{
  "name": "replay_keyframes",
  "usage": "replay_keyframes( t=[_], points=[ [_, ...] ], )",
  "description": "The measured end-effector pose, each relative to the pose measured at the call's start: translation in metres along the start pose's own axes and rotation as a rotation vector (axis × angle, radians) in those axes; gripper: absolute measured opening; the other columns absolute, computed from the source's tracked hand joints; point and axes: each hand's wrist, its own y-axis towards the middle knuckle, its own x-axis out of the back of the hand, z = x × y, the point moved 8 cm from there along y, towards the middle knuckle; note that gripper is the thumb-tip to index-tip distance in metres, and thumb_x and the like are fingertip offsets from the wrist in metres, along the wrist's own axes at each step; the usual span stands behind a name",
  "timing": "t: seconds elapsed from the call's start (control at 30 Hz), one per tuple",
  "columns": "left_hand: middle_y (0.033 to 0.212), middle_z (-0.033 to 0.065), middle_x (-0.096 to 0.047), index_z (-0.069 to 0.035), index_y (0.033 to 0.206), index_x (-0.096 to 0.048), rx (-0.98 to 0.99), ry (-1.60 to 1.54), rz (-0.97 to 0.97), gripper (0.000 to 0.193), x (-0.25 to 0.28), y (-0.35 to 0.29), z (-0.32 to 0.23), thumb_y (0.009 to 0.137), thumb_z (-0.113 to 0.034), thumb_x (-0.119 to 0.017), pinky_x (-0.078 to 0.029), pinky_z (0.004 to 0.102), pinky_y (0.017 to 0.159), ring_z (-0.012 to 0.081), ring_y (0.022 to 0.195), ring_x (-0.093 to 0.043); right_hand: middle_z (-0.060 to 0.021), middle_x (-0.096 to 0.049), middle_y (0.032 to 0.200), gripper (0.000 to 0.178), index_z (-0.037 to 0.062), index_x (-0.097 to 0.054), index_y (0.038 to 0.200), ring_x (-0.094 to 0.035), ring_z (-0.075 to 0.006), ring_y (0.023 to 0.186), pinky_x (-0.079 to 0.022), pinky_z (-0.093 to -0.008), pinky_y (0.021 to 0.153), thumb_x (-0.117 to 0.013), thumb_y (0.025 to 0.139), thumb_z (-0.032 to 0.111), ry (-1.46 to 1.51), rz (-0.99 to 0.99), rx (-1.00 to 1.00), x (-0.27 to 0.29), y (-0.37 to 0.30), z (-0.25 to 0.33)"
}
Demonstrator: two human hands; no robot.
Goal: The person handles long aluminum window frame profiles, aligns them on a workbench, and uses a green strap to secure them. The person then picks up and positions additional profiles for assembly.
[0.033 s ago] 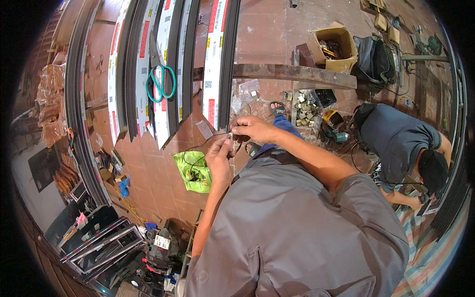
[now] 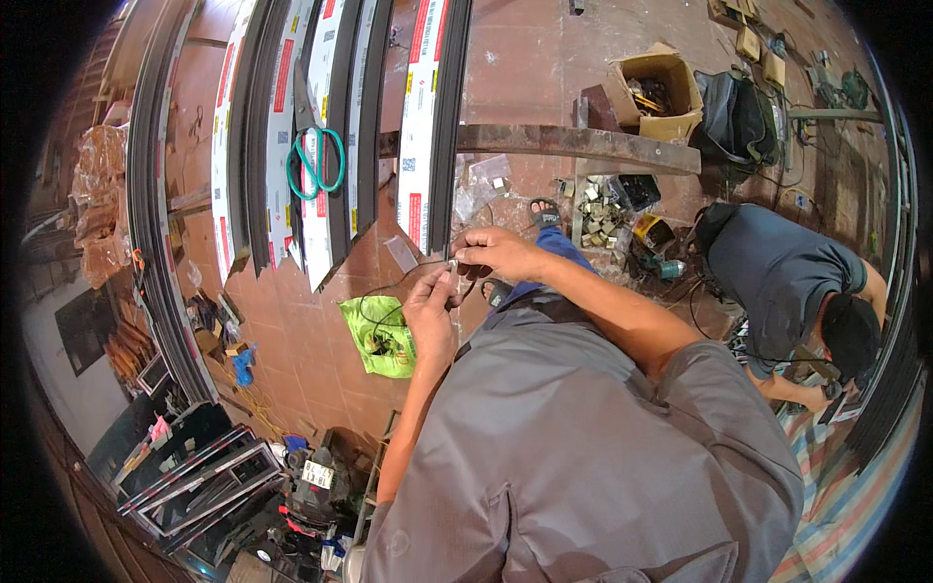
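Observation:
My left hand (image 2: 431,313) and my right hand (image 2: 501,255) meet in front of my body, fingertips closed in a pinch. Between them shows a small pale piece (image 2: 453,265), too tiny to name. A thin dark cord (image 2: 394,288) runs up to the fingers from a bright green bag (image 2: 382,352) on the floor, left of my left hand. Beyond my hands, long dark profiles with white printed film (image 2: 416,136) lie side by side over a beam. Green-handled scissors (image 2: 316,165) rest on top of them, blades pointing away.
A wooden beam (image 2: 583,144) crosses ahead. On the right are an open cardboard box (image 2: 671,115), a dark bag (image 2: 734,117) and a pile of small metal parts (image 2: 601,222). A co-worker (image 2: 777,282) bends down at far right. Framed panels (image 2: 209,486) lean at lower left.

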Motion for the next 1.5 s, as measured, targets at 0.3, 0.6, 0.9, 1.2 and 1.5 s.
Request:
replay_keyframes(
  t=[0.3,0.6,0.9,1.2,1.5],
  points=[
    [0.083,0.0017,-0.064,0.006,0.112,-0.069,-0.083,0.038,-0.036,0.022,-0.007,0.011,-0.004,0.1,-0.013,-0.068,-0.045,0.0237,0.066,0.0082,0.071,-0.055,-0.0019,-0.068,0.098,0.03,0.0019,-0.065,0.127,-0.065,-0.0105,0.088,-0.056,-0.0287,0.077,-0.06,0.107,0.023,-0.024,0.016,0.023,0.012,-0.003,-0.008],
    [0.082,0.0029,-0.065,0.007,0.113,-0.07,-0.105,0.061,-0.054,0.025,0.0,0.014,-0.004,0.098,-0.013,-0.07,-0.046,0.0245,0.066,0.0097,0.072,-0.058,-0.0029,-0.071,0.096,0.033,0.0041,-0.069,0.125,-0.064,-0.0095,0.08,-0.054,-0.0277,0.072,-0.06,0.105,0.028,-0.038,0.019,0.021,0.015,0.0,-0.006],
    [0.08,0.0054,-0.067,0.007,0.105,-0.071,-0.059,0.165,-0.029,0.019,0.001,0.024,-0.013,0.097,-0.01,-0.072,-0.048,0.0261,0.066,0.0113,0.069,-0.059,-0.006,-0.071,0.091,0.034,0.0061,-0.071,0.12,-0.065,-0.0139,0.082,-0.053,-0.0336,0.075,-0.062,0.101,0.033,-0.336,-0.062,0.103,0.026,0.001,0.003],
    [0.076,0.0074,-0.067,0.008,0.098,-0.071,-0.054,0.047,0.046,0.016,-0.006,0.03,-0.014,0.095,-0.007,-0.074,-0.048,0.0275,0.061,0.0131,0.063,-0.059,-0.0161,-0.074,0.097,0.034,0.0008,-0.071,0.115,-0.069,-0.0226,0.088,-0.052,-0.0368,0.08,-0.062,0.1,0.03,-0.544,-0.162,0.322,0.021,-0.018,0.049],
    [0.076,0.0049,-0.068,0.007,0.098,-0.073,-0.171,0.232,0.08,0.018,-0.005,0.036,-0.017,0.094,-0.01,-0.075,-0.048,0.0262,0.061,0.0102,0.063,-0.059,-0.0125,-0.068,0.073,0.041,-0.004,-0.073,0.092,-0.059,-0.0157,0.068,-0.047,-0.0368,0.065,-0.068,0.097,0.036,-0.384,-0.309,0.176,0.029,0.013,0.039]
  ],
)
